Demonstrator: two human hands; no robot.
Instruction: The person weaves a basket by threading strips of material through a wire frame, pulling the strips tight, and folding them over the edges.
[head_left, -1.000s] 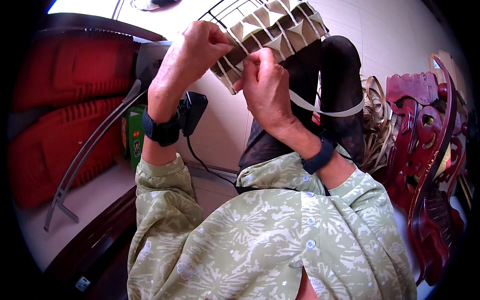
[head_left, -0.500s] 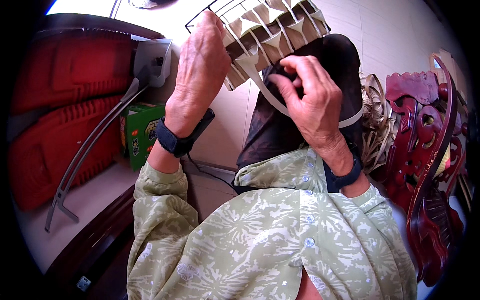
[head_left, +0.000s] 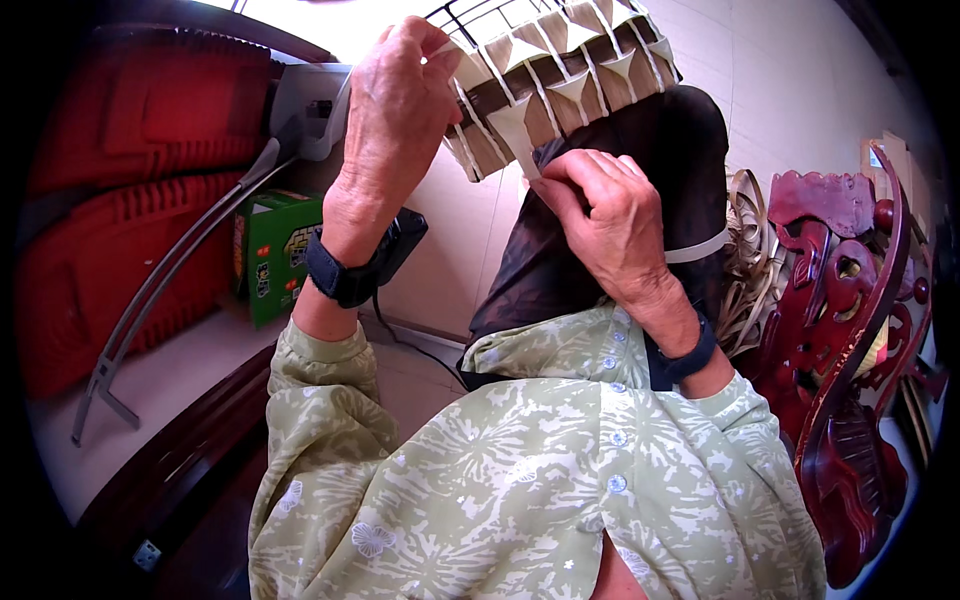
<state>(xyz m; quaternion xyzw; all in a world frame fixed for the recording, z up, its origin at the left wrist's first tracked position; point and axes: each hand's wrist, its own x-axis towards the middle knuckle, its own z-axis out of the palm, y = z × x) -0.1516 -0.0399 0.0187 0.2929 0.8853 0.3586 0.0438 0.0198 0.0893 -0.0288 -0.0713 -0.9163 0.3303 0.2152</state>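
A partly woven basket on a black wire frame tilts above my knees, its wall wrapped in cream and brown flat strips with white cords. My left hand is closed at the basket's left end, thumb and fingers pinching near the rim; what exactly lies between the fingertips is hidden. Below the basket's lower edge, my right hand pinches a cream weaving strip that comes off the wall. The strip's tail shows again past my right wrist, lying across my dark trouser leg.
Loose tan strips hang in a bundle at right, beside a carved dark-red wooden chair part. Red plastic pieces, a green box and a grey curved metal frame stand at left.
My right hand has moved slightly left and down, drawing the strip straighter where it looped before. The basket has shifted a little to the right; my left hand keeps its hold.
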